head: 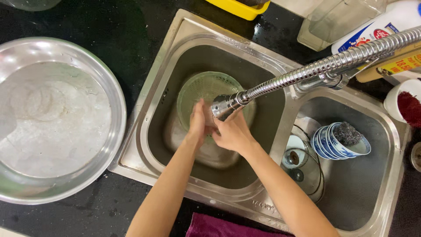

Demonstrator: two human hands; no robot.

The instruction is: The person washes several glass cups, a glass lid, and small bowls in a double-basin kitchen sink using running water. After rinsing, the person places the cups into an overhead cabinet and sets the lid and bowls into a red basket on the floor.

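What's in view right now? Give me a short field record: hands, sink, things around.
left hand: under the faucet head, touching the right hand
right hand: beside the left, fingers bent toward it
held item: none that can be made out
left basin: green strainer basket beneath the hands
right basin: stacked blue-and-white bowls with steel scrubber on top, glass lids
counter left: large steel bowl
front edge: purple cloth

Bright overhead light, steel glare, perhaps slightly soft
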